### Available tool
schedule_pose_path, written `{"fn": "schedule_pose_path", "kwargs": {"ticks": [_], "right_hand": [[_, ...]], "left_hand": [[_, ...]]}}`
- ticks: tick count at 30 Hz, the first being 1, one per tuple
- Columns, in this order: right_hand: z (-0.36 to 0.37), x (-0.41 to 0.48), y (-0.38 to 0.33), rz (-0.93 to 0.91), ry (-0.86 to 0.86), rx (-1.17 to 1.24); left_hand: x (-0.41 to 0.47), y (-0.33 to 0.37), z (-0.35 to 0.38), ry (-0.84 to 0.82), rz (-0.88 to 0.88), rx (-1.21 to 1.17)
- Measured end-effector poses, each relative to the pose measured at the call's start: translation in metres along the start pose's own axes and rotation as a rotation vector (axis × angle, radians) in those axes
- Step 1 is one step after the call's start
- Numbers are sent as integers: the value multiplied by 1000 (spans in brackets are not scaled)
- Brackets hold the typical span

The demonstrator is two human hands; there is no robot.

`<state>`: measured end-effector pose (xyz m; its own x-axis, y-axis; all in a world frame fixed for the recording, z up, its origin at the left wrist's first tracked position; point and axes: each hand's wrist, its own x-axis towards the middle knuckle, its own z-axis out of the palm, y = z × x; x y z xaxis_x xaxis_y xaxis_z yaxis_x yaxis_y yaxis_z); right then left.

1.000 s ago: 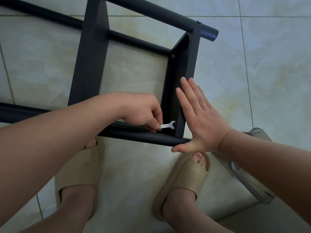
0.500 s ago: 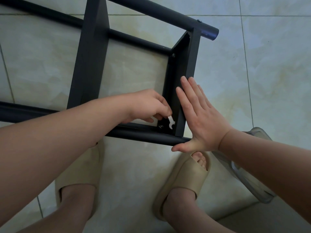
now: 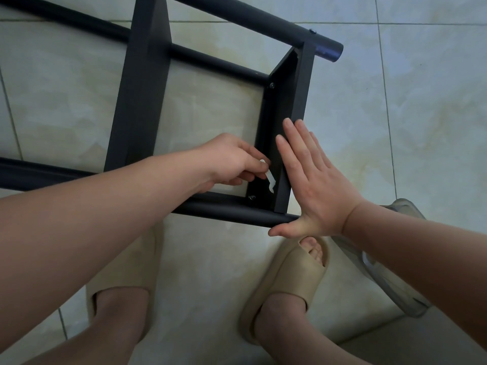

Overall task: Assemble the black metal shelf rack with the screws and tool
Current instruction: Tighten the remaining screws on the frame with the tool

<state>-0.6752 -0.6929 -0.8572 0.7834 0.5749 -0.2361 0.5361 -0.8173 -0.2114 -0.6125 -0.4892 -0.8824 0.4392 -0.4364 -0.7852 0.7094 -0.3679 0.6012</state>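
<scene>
Floor (image 3: 421, 101): pale tiles under the rack.
Rack (image 3: 142, 83): black, lying on the floor, end panel (image 3: 292, 101) between two tubes.
Right hand (image 3: 316, 185): flat, fingers straight, pressed on the panel's outer face.
Left hand (image 3: 229, 162): pinching the wrench.
Wrench (image 3: 271, 181): small, white, head down, just beside the screw.
Screw (image 3: 251, 198): panel's near inner corner.
</scene>
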Motion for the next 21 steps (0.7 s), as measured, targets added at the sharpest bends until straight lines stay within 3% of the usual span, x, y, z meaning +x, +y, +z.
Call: {"fn": "schedule_pose_path", "kwargs": {"ticks": [10, 21], "right_hand": [[3, 0, 1, -6, 8, -1], [2, 0, 1, -8, 9, -3]], "left_hand": [[-1, 3, 4, 46, 28, -90], [-3, 6, -2, -39, -59, -46]]}}
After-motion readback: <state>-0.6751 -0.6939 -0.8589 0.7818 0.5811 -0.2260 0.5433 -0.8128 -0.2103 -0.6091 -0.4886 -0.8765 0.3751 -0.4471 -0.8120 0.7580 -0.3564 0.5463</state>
